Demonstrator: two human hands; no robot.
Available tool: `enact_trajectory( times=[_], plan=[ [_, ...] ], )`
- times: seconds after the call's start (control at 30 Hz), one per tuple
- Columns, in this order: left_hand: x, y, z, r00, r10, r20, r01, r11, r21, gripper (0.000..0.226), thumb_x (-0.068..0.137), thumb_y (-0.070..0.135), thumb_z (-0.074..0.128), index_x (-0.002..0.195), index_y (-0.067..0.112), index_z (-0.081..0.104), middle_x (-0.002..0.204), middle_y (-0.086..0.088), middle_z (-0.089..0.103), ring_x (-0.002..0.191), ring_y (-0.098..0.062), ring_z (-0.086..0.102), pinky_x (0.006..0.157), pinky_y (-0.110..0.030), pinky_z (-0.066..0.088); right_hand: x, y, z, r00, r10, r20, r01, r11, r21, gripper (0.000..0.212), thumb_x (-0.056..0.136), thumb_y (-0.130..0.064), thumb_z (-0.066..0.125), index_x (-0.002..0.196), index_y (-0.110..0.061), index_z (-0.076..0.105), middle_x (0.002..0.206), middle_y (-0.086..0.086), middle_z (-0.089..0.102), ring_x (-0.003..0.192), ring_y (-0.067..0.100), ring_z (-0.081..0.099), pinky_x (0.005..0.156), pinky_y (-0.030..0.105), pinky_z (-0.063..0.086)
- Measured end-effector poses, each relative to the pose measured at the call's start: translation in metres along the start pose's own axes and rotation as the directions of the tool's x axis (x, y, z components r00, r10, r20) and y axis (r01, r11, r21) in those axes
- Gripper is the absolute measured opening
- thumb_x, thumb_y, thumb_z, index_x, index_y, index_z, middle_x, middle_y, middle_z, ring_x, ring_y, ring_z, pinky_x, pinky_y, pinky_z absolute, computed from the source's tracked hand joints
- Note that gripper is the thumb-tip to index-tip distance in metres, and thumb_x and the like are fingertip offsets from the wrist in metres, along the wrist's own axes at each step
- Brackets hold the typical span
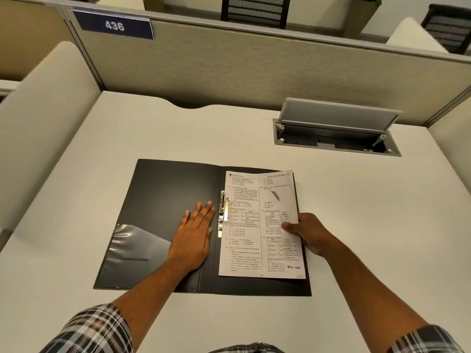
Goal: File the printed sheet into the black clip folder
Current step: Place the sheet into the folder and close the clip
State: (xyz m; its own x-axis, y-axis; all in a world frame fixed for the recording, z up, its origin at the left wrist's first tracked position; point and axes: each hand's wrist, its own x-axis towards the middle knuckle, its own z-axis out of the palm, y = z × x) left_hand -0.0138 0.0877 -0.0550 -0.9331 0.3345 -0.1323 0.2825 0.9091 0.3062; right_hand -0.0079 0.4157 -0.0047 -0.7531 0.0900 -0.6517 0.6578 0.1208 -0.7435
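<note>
The black clip folder (168, 189) lies spread flat on the white desk, with a clear plastic pocket (132, 248) on its left flap. Its metal clip (224, 212) runs along the spine. The printed sheet (249, 225) lies on the right flap, its left edge at the clip. My left hand (195, 233) rests flat on the left flap beside the clip, fingers together. My right hand (305, 233) pinches the sheet's right edge between thumb and fingers.
A cable box (336, 133) with its grey lid raised is set into the desk (254, 138) at the back right. A beige partition (229, 72) with a blue "436" sign (114, 25) stands behind. Low dividers flank both sides.
</note>
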Motion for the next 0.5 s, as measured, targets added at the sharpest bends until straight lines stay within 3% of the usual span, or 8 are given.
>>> enact_trajectory(
  times=[0.2, 0.37, 0.5],
  plan=[
    [0.000, -0.001, 0.001, 1.000, -0.002, 0.001, 0.002, 1.000, -0.004, 0.066, 0.094, 0.054, 0.000, 0.155, 0.029, 0.000, 0.163, 0.009, -0.004, 0.150, -0.014, -0.011, 0.121, -0.039, -0.006, -0.002, -0.005, 0.000, 1.000, 0.007, -0.017, -0.008, 0.997, -0.077, 0.031, 0.090, -0.019, 0.077, 0.116, -0.006, 0.067, 0.104, 0.008, 0.080, 0.090, 0.029, 0.079, 0.074, 0.043, 0.064],
    [-0.001, -0.001, 0.001, 1.000, 0.000, 0.000, 0.000, 1.000, -0.001, 0.065, 0.094, 0.053, 0.000, 0.155, 0.029, -0.001, 0.163, 0.009, -0.004, 0.150, -0.013, -0.011, 0.122, -0.039, -0.005, -0.007, -0.010, 0.000, 0.991, -0.043, -0.125, 0.010, 0.967, -0.255, 0.035, 0.088, -0.041, 0.077, 0.110, -0.015, 0.069, 0.102, 0.003, 0.078, 0.086, 0.024, 0.077, 0.063, 0.032, 0.061],
    [0.000, -0.001, 0.001, 1.000, -0.004, -0.007, 0.004, 1.000, -0.017, 0.061, 0.099, 0.049, 0.010, 0.156, 0.028, 0.004, 0.164, 0.008, 0.000, 0.150, -0.013, -0.008, 0.122, -0.040, -0.003, -0.009, -0.012, 0.001, 0.974, -0.093, -0.206, 0.006, 0.921, -0.390, 0.040, 0.087, -0.049, 0.075, 0.106, -0.015, 0.066, 0.102, 0.002, 0.074, 0.086, 0.023, 0.073, 0.066, 0.032, 0.060]
  ],
)
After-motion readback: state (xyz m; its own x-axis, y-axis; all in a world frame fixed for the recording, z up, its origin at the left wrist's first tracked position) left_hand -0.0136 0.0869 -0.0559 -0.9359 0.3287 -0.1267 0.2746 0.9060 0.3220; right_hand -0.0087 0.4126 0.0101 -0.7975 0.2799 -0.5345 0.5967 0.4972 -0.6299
